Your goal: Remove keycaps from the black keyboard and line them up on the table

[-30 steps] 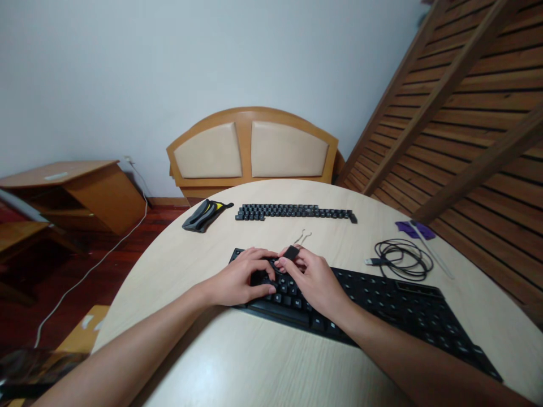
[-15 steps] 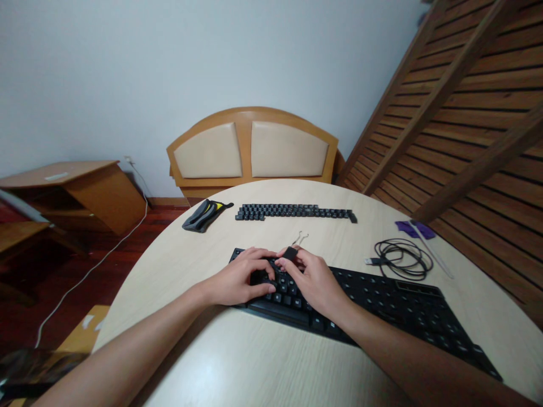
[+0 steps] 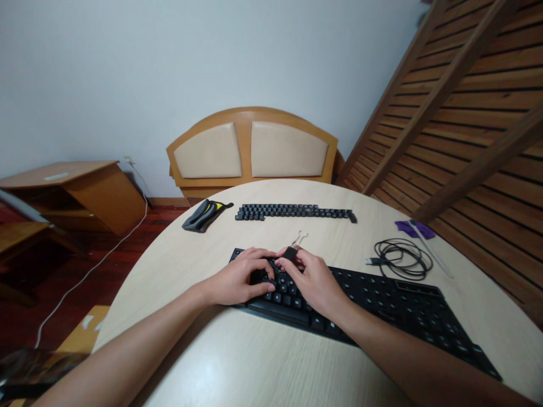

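Observation:
My right hand is closed around the black handle of a wire keycap puller. The puller's two thin wire prongs point away from me over the tabletop. Under both hands lies a black keyboard, set at a slant, with keys on its near left part and many bare key posts on its right. My left hand rests on the keyboard's left part, its thumb and bent index finger closed on a dark keycap. The left hand's palm and fingers hide the keys beneath them.
Loose black keycaps stand in rows at the back of the round table. A grey-black pouch with yellow lies left of them. At right are a coiled USB cable, a purple cloth and a pale thin stick.

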A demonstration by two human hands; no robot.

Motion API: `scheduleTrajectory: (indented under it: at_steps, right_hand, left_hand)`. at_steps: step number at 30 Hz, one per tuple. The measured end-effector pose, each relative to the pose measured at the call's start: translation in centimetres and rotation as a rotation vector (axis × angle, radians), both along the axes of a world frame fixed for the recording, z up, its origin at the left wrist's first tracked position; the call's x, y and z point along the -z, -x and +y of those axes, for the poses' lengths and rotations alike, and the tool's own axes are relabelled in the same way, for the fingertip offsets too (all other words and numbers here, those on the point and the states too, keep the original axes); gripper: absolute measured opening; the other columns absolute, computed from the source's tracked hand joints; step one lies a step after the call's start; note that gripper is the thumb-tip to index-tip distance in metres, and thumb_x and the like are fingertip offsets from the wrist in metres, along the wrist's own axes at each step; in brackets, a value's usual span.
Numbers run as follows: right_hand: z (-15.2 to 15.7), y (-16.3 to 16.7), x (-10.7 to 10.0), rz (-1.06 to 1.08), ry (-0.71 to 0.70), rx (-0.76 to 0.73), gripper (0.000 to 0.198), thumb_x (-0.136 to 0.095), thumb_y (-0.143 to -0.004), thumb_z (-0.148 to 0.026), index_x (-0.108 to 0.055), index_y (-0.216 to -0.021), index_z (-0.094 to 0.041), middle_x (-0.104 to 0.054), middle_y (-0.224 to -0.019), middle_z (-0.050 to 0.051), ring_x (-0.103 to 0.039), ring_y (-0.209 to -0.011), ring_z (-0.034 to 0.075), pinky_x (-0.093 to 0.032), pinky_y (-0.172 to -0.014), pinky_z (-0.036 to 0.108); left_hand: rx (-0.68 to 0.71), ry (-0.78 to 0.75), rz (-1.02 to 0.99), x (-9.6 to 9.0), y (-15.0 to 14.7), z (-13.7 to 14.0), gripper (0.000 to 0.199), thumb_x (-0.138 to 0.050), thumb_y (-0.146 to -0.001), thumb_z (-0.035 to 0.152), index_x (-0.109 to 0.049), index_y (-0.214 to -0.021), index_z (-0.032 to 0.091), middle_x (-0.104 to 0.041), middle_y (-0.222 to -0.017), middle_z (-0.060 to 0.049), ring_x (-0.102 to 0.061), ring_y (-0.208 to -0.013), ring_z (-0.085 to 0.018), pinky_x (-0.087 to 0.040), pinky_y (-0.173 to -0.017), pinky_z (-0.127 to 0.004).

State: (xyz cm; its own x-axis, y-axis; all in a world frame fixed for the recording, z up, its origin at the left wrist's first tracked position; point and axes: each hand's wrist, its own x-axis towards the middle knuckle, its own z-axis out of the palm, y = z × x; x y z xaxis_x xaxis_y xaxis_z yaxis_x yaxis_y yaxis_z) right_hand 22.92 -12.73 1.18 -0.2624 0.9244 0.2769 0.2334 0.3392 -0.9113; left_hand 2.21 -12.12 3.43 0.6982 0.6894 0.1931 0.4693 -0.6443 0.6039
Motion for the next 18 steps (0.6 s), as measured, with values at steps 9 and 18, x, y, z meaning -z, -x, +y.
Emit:
scheduleTrajectory:
  at_steps: [9,18]
  right_hand:
    - [0.01,0.04,-0.18,-0.028,-0.024,0.03,0.019,-0.057,-0.092,-0.029,-0.07,-0.103,-0.02,-0.072,-0.101,0.005,-0.068,-0.092,0.02,-0.052,-0.084,0.031]
    - [0.16,0.0,-0.44,-0.051,-0.106,0.052,0.02,-0.053,-0.094,-0.025,-0.07,-0.104,-0.021,-0.071,-0.105,0.004,-0.066,-0.097,0.018,-0.048,-0.088,0.03]
  left_hand:
    - [-0.018,0.005,-0.002,0.14,0.1,0.11,0.01,-0.065,-0.087,0.03,-0.064,-0.093,0.022,-0.052,-0.142,-0.008,-0.043,-0.133,-0.026,-0.033,-0.111,-0.046]
    - [-0.002,0.009,-0.006,-0.1,-0.07,0.05,0.008,-0.064,-0.087,0.028,-0.063,-0.092,0.022,-0.054,-0.139,-0.008,-0.045,-0.131,-0.026,-0.033,-0.11,-0.046]
